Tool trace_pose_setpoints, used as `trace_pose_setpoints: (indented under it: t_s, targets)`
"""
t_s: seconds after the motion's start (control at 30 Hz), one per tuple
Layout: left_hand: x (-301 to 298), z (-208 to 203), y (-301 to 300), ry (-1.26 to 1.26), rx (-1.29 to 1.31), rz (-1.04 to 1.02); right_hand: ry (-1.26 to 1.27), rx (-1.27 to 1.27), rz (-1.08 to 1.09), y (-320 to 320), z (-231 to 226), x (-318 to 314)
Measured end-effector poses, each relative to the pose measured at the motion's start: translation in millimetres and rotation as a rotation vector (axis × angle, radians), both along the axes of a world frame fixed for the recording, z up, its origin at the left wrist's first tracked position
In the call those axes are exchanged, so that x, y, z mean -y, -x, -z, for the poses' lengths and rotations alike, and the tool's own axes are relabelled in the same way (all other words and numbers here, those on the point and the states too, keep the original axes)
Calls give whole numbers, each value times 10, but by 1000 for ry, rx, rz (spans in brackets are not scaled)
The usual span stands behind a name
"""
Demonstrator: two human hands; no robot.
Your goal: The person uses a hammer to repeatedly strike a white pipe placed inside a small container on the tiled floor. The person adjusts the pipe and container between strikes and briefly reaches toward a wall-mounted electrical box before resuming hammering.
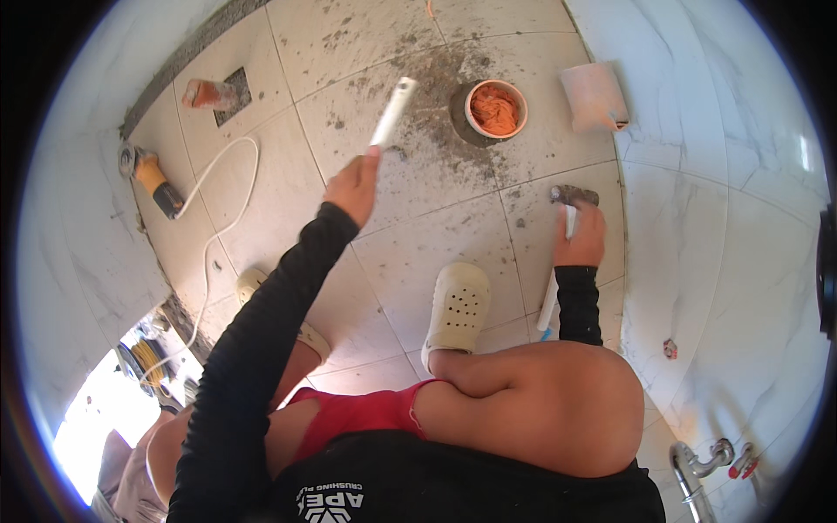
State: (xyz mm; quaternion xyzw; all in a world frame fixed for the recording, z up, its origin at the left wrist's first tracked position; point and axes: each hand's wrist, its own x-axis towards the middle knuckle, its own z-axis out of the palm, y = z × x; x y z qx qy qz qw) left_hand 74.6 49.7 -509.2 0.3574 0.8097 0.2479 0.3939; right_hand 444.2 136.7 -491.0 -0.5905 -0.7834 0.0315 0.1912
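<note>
My left hand (353,190) is closed around the lower end of a white rod (394,113), which points up and away and has a dark hole near its far end. On the right, my right hand (581,237) grips the white handle of a hammer (574,194) just below its grey, dirt-crusted head. Behind the wrist the handle runs on toward a blue tip. Ahead, between both hands, a white-rimmed round pipe or tub (521,122) sits at a dark gap in the tiles, stuffed with crumpled orange material (494,108).
An angle grinder (155,181) with a white cord (253,170) lies far left. Near it, a reddish object (206,94) stands by a square floor opening (234,98). A pale block-like container (595,96) rests against the right wall. Metal pipework (693,471) juts out lower right. Grey debris dots the tiles.
</note>
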Motion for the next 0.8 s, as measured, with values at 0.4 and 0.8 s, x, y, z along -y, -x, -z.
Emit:
trace_pose_setpoints:
  t_s: [0.4, 0.8]
  targets:
    - [755, 1, 492, -134, -559, 37, 583, 443, -455, 2354, 123, -850]
    - [14, -2136, -489, -863, 951, 93, 601, 441, -416, 2304, 288, -803]
